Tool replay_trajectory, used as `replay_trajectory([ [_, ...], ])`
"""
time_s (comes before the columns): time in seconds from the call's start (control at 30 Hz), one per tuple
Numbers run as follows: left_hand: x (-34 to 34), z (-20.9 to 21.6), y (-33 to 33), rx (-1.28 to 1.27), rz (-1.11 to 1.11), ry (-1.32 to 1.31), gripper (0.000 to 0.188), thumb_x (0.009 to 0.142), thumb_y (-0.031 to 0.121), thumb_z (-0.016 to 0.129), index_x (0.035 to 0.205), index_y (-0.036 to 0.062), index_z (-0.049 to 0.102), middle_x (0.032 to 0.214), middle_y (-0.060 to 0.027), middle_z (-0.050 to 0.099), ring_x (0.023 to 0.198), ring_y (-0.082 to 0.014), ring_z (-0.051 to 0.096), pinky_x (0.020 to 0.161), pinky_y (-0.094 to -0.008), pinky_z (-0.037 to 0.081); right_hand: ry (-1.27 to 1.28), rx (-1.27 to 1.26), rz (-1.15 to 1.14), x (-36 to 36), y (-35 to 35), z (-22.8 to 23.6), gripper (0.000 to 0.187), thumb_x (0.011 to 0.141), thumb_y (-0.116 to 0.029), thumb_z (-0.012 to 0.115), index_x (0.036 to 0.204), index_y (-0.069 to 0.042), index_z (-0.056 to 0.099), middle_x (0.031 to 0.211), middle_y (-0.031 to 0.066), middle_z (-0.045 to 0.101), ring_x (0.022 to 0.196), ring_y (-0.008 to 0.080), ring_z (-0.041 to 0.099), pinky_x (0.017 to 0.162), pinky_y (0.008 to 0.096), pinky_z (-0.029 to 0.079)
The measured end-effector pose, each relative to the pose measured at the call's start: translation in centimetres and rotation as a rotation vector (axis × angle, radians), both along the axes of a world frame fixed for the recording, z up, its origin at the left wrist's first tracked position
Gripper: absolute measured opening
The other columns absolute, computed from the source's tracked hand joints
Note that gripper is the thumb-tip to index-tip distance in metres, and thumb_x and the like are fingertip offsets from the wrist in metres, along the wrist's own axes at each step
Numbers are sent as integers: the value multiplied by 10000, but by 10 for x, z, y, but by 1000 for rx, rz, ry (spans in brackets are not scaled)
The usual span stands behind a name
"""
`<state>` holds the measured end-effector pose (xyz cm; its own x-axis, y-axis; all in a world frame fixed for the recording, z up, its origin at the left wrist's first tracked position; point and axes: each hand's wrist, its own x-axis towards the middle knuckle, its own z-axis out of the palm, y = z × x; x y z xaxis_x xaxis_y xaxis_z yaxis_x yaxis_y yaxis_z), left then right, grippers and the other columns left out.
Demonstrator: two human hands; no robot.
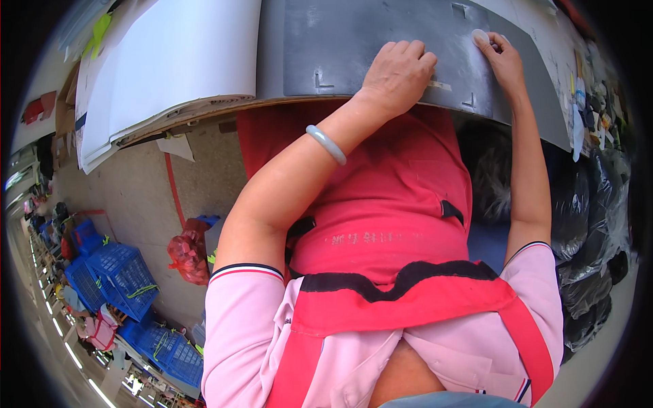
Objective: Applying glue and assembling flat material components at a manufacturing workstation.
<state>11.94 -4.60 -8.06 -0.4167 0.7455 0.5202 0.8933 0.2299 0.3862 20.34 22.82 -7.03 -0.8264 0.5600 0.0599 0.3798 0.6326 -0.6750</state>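
Observation:
A dark grey sheet (381, 20) covers the work table in front of me, with white L-shaped marks and chalky white smudges on its right part. My left hand (401, 73) rests over the sheet near its front edge, fingers curled closed; whatever is in them is hidden. A short pale strip (440, 86) lies just right of that hand. Farther right, my right hand (502, 58) pinches a small whitish round disc (480, 37) between thumb and fingers, against or just above the sheet.
A thick stack of white sheets (170, 61) lies on the table to the left. Blue plastic crates (122, 272) and a red plastic bag (189, 251) stand on the floor at left. Black plastic bags (571, 204) crowd the right side, beside a cluttered surface.

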Motion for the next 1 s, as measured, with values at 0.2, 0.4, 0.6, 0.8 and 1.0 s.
replay_trajectory([
  [0.2, 2, 1, 5, -1, -14, -21, 99, 898, 177, 684, 937, 95, 646, 920, -69, 593, 897, -281, 596, 825, -399, 471, -13, 7, 22, 1, 5, 4, 405, 907, -463, 721, 1045, -83, 729, 858, 2, 628, 773, 106, 550, 732, 266, 465],
  [0.4, 3, 0, 5, -33, 24, 6, 223, 939, 210, 650, 1151, 146, 672, 1208, -65, 612, 1202, -294, 538, 1043, -556, 375, 207, 125, 42, 13, 3, -5, 325, 954, -376, 710, 1023, -58, 704, 843, -26, 623, 779, 79, 546, 746, 252, 466],
  [0.6, 3, -4, 1, -198, 102, 64, 310, 998, 266, 598, 1302, 214, 624, 1418, -54, 547, 1414, -299, 420, 1132, -725, 238, -9, -306, 40, 70, -78, 43, 196, 968, -224, 695, 1001, -31, 708, 750, 17, 635, 733, 105, 594, 687, 291, 488],
  [0.8, 3, -6, 5, -174, 105, 67, 303, 999, 273, 596, 1294, 214, 630, 1413, -51, 560, 1408, -294, 435, 1137, -718, 240, 2, 5, 284, 93, -90, 42, 105, 962, -114, 665, 1003, -27, 706, 835, 98, 654, 760, 232, 639, 711, 318, 502],
  [1.0, 2, -7, 4, -166, 108, 88, 300, 1001, 275, 595, 1292, 212, 633, 1405, -49, 568, 1402, -295, 444, 1131, -716, 255, 0, 208, 392, 88, -93, 39, 122, 939, -144, 685, 1015, -49, 697, 893, 132, 639, 816, 316, 623, 732, 355, 511],
])
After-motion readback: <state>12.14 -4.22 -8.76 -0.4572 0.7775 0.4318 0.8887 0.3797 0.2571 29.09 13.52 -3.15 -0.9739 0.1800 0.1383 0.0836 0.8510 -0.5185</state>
